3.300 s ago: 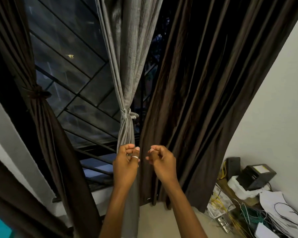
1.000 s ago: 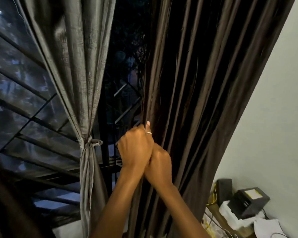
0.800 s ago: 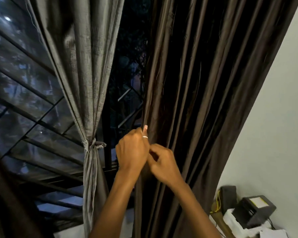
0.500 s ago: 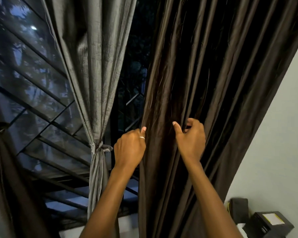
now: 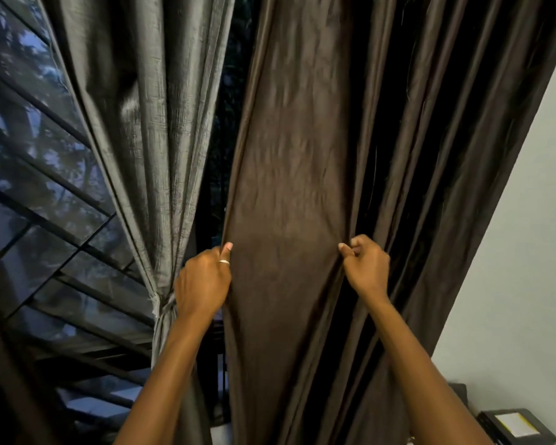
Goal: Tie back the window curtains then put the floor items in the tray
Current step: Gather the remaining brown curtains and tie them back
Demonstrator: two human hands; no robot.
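We find the brown curtain (image 5: 289,187) hanging loose, with no tie visible on it. It fills the view from centre out toward 1 and 3 o'clock, and a flat panel of it is drawn taut between the two hands. The left hand (image 5: 203,284), at 8 o'clock from centre, is closed on the curtain's left edge, its fingers curled round the cloth and one fingertip raised against it. A pale ring (image 5: 224,261) shows on that digit. The right hand (image 5: 366,271), at 4 o'clock, is curled almost to a fist and pinches a fold of the same curtain between thumb and fingers. Both forearms rise from 6 o'clock. At 10 to 11 o'clock hangs the grey curtain (image 5: 148,123), gathered and bound by its tie (image 5: 161,308) just beside the left hand; we cannot tell whether they touch. The window grille (image 5: 45,220) runs its dark bars across the glass at 9 o'clock. A pale wall (image 5: 527,220) stands at 3 o'clock, and a black box (image 5: 514,427) with a light label sits at 5 o'clock.
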